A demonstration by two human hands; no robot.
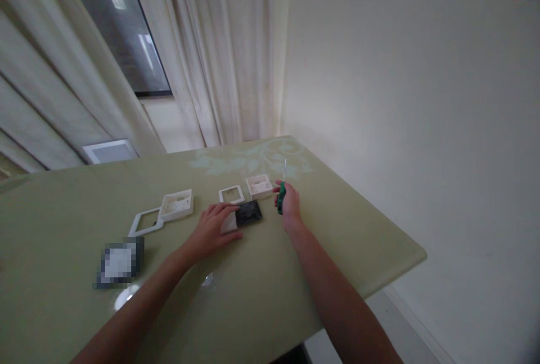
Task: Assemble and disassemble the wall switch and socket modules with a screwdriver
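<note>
My left hand (pixel 217 223) lies over a white flat piece (pixel 229 223), thumb along its near edge and fingers on its far side. A black square plate (pixel 248 214) sits against that piece; whether the two are joined I cannot tell. My right hand (pixel 290 201) is wrapped round the green and black handle of a screwdriver (pixel 281 198), its thin metal shaft pointing up and away. Just left of the screwdriver is a white square wall box (pixel 259 185), open side up. A white square frame (pixel 232 194) lies beyond my left fingers.
Further left are a second white wall box (pixel 177 205) and a white frame (pixel 146 221) touching it. A pixelated dark-edged item (pixel 120 263) lies nearer. The pale green glossy table (pixel 358 240) ends at a white wall (pixel 413 99) on the right; curtains (pixel 228 54) hang behind.
</note>
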